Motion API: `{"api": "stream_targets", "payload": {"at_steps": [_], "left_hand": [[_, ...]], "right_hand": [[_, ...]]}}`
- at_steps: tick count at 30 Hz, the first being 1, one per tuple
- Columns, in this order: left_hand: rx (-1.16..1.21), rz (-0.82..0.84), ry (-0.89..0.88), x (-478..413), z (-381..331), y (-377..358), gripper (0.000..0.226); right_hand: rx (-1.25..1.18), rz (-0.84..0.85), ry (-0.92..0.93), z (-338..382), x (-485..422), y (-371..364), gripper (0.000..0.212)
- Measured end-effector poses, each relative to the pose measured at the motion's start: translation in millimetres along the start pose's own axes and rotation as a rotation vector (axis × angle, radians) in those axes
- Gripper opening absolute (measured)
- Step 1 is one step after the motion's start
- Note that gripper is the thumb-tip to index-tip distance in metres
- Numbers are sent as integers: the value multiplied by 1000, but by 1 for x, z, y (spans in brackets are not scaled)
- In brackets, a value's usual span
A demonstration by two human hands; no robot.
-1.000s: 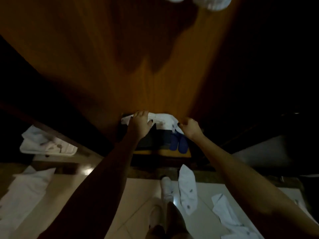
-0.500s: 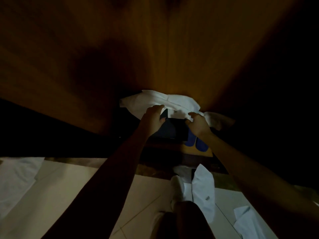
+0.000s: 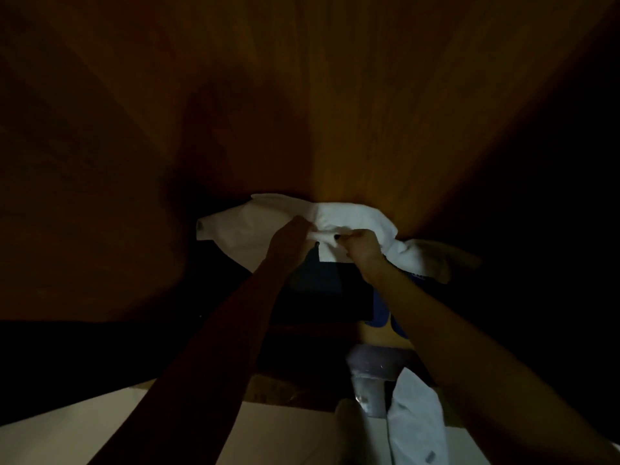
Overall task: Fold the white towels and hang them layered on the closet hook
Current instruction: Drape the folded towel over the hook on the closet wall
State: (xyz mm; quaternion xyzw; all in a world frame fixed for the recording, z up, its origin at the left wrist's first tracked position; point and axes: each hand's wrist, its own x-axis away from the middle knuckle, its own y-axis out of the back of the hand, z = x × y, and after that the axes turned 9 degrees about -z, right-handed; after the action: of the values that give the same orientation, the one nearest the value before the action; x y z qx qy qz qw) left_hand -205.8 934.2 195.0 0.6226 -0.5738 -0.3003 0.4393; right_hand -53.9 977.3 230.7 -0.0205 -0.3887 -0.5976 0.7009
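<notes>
The left grip [image 3: 290,238] pinches the white towel [image 3: 352,214] at its front fold, and the right grip [image 3: 364,248] pinches the same fold just beside it. The towel lies bunched against the foot of the wooden closet panel [image 3: 335,112]; another white cloth [image 3: 414,414] lies below the panel.

**Cloth, wood and tile**

The white towel [image 3: 349,216] is soft, matt cloth, creased and loosely bunched. Towards twelve o'clock, the closet panel [image 3: 335,95] is smooth brown wood with straight grain and a dull sheen. At seven o'clock the floor [image 3: 84,431] is smooth pale tile. At five o'clock lies another matt white cloth [image 3: 416,421].
</notes>
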Motion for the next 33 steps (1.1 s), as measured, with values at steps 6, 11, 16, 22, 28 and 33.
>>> {"api": "stream_targets", "payload": {"at_steps": [6,11,16,22,28,33], "left_hand": [[184,-83,19,38,-32,36,20],[274,-21,48,91,-74,112,25],[483,32,118,157,-133,204,16],[840,205,209,231,-201,313,23],[1145,306,213,289,-268,388,34],[1113,161,28,328,-312,422,21]], "right_hand": [[58,-27,181,12,54,23,15],[-35,-55,180,43,135,69,42],[-367,46,-32,93,241,119,20],[-402,32,73,146,366,191,24],[-433,-46,261,182,482,254,30],[-450,-111,434,193,555,293,15]]}}
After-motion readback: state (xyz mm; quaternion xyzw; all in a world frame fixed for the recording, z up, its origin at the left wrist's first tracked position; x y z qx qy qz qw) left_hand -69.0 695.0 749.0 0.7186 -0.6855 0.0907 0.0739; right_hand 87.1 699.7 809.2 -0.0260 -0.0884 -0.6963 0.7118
